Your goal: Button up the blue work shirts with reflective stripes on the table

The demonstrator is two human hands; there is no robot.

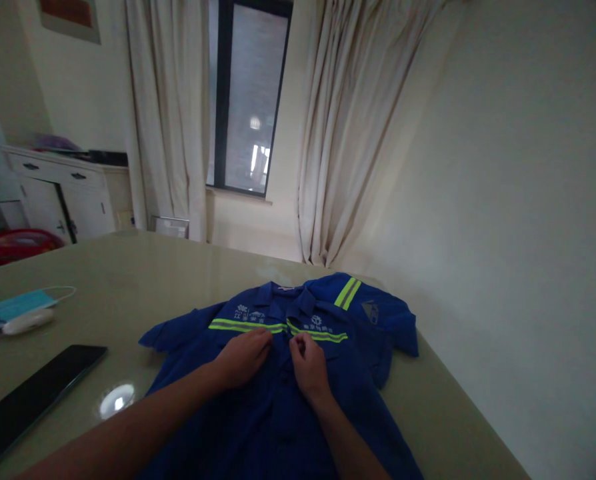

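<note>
A blue work shirt (278, 427) with yellow-green reflective stripes lies spread face up on the table, collar at the far end. White lettering shows on both sides of its chest. My left hand (245, 357) is closed at the front opening, just below the left chest stripe, fingers curled on the fabric. Facing it, my right hand (309, 363) pinches the other front edge near the right chest stripe. A small gap separates the two hands. The fingertips partly hide the edges they hold.
The pale table (128, 280) meets the wall on the right. To the left lie a black phone (43, 393), a blue face mask (15, 310) and a white oblong object (28, 321). Behind stand curtains (168, 120), a window (255, 100) and a white cabinet (85, 200).
</note>
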